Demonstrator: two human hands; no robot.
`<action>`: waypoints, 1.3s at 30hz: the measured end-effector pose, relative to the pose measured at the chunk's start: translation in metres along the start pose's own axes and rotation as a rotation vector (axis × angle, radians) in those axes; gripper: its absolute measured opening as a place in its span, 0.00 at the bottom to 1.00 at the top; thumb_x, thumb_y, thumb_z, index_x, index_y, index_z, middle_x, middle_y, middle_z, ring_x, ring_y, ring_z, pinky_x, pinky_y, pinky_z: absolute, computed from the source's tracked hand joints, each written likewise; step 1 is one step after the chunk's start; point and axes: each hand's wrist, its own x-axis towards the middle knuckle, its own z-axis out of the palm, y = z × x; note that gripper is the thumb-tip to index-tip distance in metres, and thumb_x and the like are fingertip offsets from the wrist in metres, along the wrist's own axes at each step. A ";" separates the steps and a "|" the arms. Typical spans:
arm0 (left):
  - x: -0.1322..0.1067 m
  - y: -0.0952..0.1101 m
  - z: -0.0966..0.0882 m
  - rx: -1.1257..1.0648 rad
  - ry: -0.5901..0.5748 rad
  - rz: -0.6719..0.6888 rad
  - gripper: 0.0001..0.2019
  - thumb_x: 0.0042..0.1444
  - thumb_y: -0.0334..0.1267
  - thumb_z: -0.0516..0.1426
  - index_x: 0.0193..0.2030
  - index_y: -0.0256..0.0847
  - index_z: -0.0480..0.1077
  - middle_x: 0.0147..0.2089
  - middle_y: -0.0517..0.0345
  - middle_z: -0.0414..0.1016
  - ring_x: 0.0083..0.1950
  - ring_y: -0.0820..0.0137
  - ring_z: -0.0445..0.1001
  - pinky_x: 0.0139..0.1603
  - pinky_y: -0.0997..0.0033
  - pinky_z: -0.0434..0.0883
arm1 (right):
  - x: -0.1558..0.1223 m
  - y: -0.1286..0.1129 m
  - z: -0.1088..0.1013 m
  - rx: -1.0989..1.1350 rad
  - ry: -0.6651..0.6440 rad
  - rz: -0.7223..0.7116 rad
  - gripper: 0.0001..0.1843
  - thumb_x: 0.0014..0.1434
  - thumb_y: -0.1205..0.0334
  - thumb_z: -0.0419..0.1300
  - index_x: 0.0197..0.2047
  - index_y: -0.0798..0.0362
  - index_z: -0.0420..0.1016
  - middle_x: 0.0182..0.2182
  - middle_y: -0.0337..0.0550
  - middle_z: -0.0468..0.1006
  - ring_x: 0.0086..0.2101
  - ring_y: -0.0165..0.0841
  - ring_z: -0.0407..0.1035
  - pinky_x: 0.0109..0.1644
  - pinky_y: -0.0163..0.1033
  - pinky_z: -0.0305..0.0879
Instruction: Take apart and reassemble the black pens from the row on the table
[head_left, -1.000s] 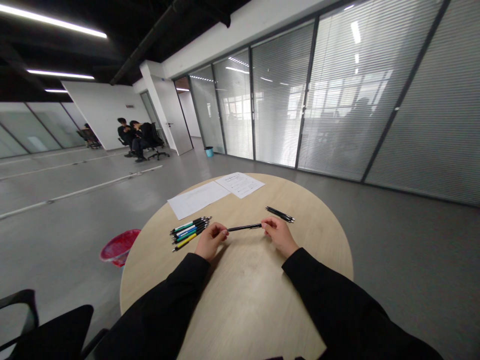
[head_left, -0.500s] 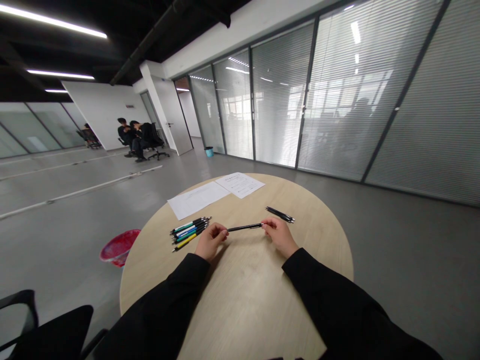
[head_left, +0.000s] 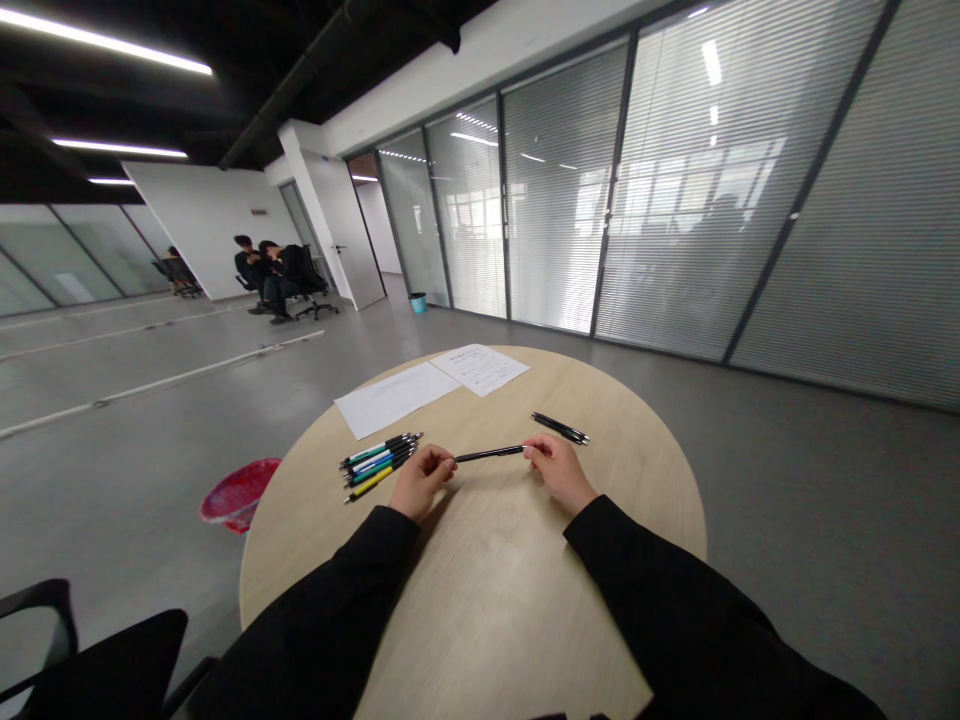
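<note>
A black pen [head_left: 489, 454] stretches between my two hands over the middle of the round table [head_left: 517, 570]. My left hand [head_left: 425, 482] pinches its left end, and my right hand [head_left: 559, 470] grips the right end between thumb and fingers. The tips of both ends are hidden by my fingers. Just left of my left hand lies a row of several pens [head_left: 379, 466] with green, white, blue and yellow barrels. Beyond my right hand, a small group of black pens [head_left: 559, 428] rests on the tabletop.
Two printed paper sheets [head_left: 397, 398] lie at the table's far side. A red basin [head_left: 238, 494] stands on the floor to the left, near a black chair [head_left: 97, 660]. Seated people [head_left: 274, 278] and a blue bin [head_left: 418, 303] are farther back.
</note>
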 end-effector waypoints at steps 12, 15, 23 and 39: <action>0.000 0.000 -0.001 0.008 -0.003 -0.001 0.14 0.50 0.47 0.63 0.31 0.38 0.71 0.26 0.59 0.74 0.27 0.72 0.71 0.31 0.72 0.69 | 0.001 0.005 0.000 -0.019 0.002 -0.009 0.12 0.54 0.55 0.59 0.35 0.54 0.76 0.26 0.41 0.76 0.25 0.32 0.69 0.32 0.37 0.66; 0.000 -0.001 -0.001 0.003 -0.004 0.002 0.14 0.50 0.48 0.63 0.31 0.38 0.70 0.26 0.59 0.73 0.27 0.72 0.70 0.30 0.72 0.69 | 0.000 0.006 0.000 -0.021 0.001 -0.010 0.11 0.55 0.55 0.59 0.35 0.54 0.76 0.26 0.41 0.76 0.26 0.32 0.69 0.32 0.37 0.66; 0.000 -0.002 -0.001 -0.007 -0.003 0.001 0.13 0.50 0.47 0.63 0.31 0.38 0.70 0.26 0.59 0.73 0.27 0.72 0.70 0.31 0.71 0.68 | -0.001 0.000 0.000 -0.037 -0.008 -0.020 0.11 0.56 0.55 0.58 0.34 0.54 0.75 0.26 0.40 0.75 0.26 0.32 0.69 0.32 0.36 0.65; 0.001 -0.004 -0.002 0.000 -0.017 -0.003 0.12 0.51 0.45 0.62 0.31 0.37 0.69 0.26 0.61 0.72 0.27 0.73 0.69 0.31 0.73 0.66 | -0.002 0.000 0.000 -0.069 -0.013 -0.045 0.11 0.58 0.54 0.58 0.30 0.53 0.72 0.25 0.39 0.73 0.25 0.31 0.67 0.31 0.36 0.64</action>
